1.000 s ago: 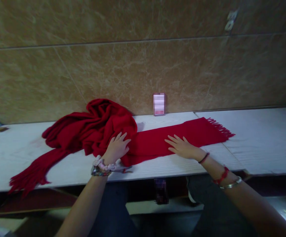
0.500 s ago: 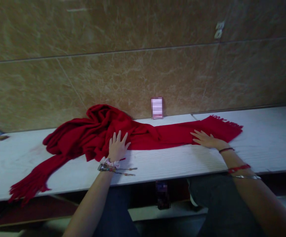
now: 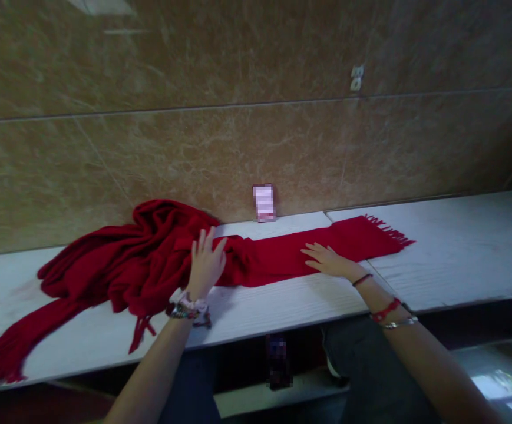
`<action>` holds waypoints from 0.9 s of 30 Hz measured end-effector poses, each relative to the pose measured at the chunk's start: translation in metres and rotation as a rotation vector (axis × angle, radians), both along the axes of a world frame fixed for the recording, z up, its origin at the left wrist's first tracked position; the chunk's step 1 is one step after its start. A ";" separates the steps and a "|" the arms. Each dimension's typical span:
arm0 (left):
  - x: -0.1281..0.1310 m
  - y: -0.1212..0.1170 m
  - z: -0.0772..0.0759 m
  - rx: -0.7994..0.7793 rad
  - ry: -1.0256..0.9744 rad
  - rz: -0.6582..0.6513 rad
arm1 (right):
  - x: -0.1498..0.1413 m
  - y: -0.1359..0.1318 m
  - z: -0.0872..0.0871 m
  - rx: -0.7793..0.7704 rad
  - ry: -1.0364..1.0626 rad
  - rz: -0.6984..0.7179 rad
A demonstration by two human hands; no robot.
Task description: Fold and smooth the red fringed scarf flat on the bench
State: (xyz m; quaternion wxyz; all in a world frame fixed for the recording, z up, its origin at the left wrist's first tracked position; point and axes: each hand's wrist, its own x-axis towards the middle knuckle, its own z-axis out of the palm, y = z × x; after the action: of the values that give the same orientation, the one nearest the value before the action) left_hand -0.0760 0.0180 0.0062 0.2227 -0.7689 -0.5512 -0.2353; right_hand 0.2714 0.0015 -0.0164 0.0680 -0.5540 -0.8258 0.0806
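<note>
A red fringed scarf (image 3: pixel 282 259) lies along a white shelf (image 3: pixel 459 247). Its right part is flat and narrow, ending in a fringe; the left part is heaped in loose folds, with another fringed end hanging toward the front edge. My left hand (image 3: pixel 207 263), fingers spread, is over the border between the heap and the flat stretch; whether it touches the cloth is hard to tell. On the middle of the flat stretch rests my right hand (image 3: pixel 329 261), palm down with its fingers extended. Neither hand grips the cloth.
Behind the shelf rises a brown marbled wall (image 3: pixel 238 147) with a small white fixture (image 3: pixel 356 78). A small blurred card-like item (image 3: pixel 264 203) leans against it. Below the front edge, a dark blurred object (image 3: pixel 278 362) stands between my legs.
My right hand has slid left along the flat stretch, away from the fringe. My left hand has lifted a little. A tasselled bit now shows below the heap. The camera view has shifted.
</note>
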 end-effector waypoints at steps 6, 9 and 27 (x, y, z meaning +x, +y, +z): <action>0.024 0.013 -0.023 -0.383 0.170 -0.499 | 0.032 0.005 -0.006 0.068 -0.009 -0.252; 0.016 0.010 -0.021 -0.312 0.129 -0.423 | 0.038 0.010 -0.017 0.063 -0.026 -0.251; 0.015 0.008 -0.018 -0.224 0.152 -0.327 | 0.047 0.022 -0.033 0.396 0.152 -0.143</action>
State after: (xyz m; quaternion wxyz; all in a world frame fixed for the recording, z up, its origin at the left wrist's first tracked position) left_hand -0.0611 0.0264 -0.0115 0.1354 -0.8836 -0.4234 -0.1471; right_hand 0.3186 0.0235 -0.0497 0.2432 -0.5792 -0.7766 -0.0466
